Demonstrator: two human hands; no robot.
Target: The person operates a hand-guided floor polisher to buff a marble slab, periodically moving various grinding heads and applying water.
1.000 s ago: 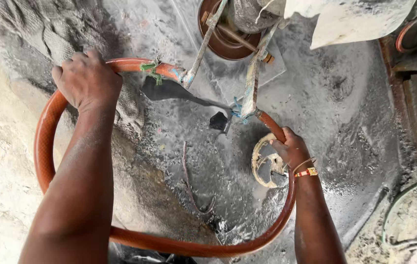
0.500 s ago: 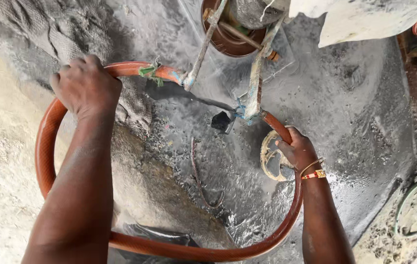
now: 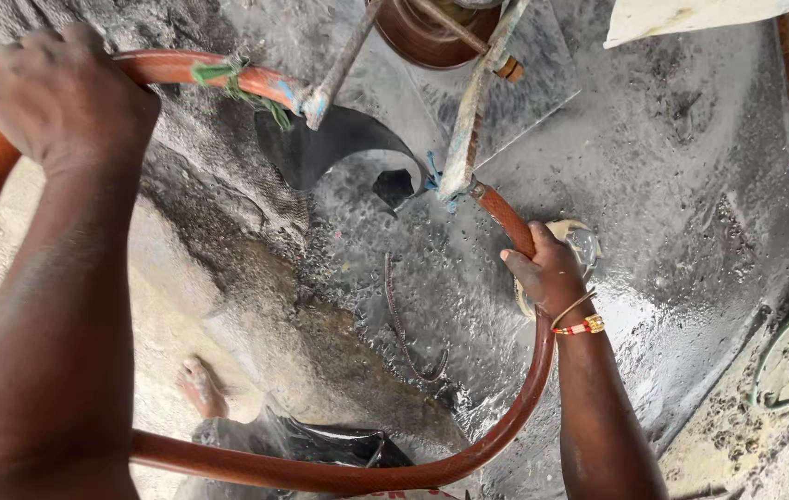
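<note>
Since the earlier frames, both hands sit wider apart in view and the right hand [image 3: 550, 276] has slid slightly further along the orange hose [image 3: 339, 474], while the grey slab [image 3: 672, 185] beneath looks wetter and glossier around it.

Both hands are closed on the hose. The left hand [image 3: 61, 97] wraps over the top of the loop at the upper left, fingers curled down around it. The right hand grips the hose just below where it joins a paint-flecked metal rod [image 3: 469, 120], and its wrist wears a red and gold bangle [image 3: 582, 326]. Just beside and partly behind this hand lies a pale round object [image 3: 584, 243]; what it is cannot be told. The hose runs in a wide ring from the left hand, down the left edge, across the bottom and up to the right hand.

Judging from the surface, much of the slab is already wetted and shiny near the right hand, while the sandy ground [image 3: 181, 306] on the left looks dry and untouched. A bare foot [image 3: 198, 384] shows below.
</note>
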